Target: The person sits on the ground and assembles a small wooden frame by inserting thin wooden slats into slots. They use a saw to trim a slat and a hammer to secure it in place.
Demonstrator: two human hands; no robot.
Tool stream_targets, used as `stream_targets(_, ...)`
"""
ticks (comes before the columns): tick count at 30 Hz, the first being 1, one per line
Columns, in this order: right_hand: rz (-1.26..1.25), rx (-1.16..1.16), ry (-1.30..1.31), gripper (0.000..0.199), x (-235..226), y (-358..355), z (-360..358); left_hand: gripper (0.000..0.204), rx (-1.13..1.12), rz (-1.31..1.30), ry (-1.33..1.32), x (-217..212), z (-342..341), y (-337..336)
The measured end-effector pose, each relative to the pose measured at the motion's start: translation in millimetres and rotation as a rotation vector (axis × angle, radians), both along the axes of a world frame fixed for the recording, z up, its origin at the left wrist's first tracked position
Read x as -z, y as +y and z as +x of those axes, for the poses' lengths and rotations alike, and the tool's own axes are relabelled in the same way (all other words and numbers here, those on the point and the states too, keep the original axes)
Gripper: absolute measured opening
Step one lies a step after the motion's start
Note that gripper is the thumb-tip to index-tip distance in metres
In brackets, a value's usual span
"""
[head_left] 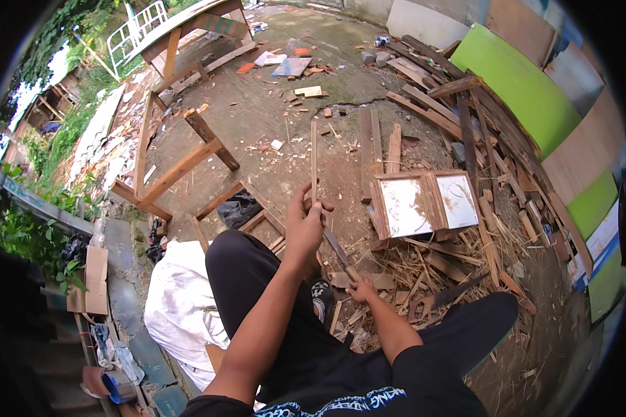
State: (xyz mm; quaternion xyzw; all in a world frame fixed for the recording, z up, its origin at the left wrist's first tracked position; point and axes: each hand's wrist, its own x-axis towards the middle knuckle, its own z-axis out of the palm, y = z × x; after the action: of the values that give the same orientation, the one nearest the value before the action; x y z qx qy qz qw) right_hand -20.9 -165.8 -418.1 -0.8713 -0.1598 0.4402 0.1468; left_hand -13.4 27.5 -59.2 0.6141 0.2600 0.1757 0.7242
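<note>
My left hand [304,224] is closed around a thin wooden strip [314,156], whose long upper part sticks out away from me. In my right hand [361,290] is the wooden handle of a long-bladed knife [336,248]. The blade slants up and left, its tip end close beside my left hand. The strip's lower end is hidden by my left hand and the blade; I cannot tell whether they touch. Past the knife, to the right, sits a wooden block frame with white panels [405,207]. Split sticks and shavings [417,267] lie around its base.
A handsaw [446,295] rests by my right leg. Joined wooden frames [181,170] stand at left, near a white sack [181,299]. Stacked planks [501,139] and a green board [522,87] line the right. A wooden table [188,24] stands far left.
</note>
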Motion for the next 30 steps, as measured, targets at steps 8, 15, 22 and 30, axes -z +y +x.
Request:
stream_targets(8, -0.007, -0.066, -0.299, 0.027, 12.8, -16.3, -25.8, 0.047, 0.072, -0.154, -0.061, -7.6, 0.6, 3.9)
stream_targets(15, 0.155, -0.211, -0.458, 0.02, -9.3, -13.8, -35.2, 0.035, 0.074, -0.151, -0.117, -10.4, 2.3, -4.5)
stream_targets(22, 0.402, -0.068, -0.422, 0.025, -43.2, 2.5, -41.6, 0.04, -0.035, -0.145, -0.167, -13.0, 0.9, -7.9)
stream_targets(30, 0.717, 0.689, 0.339, 0.042, -88.1, 18.4, 22.5, 0.038, 0.001, -0.211, -0.35, -24.8, 15.4, -27.7)
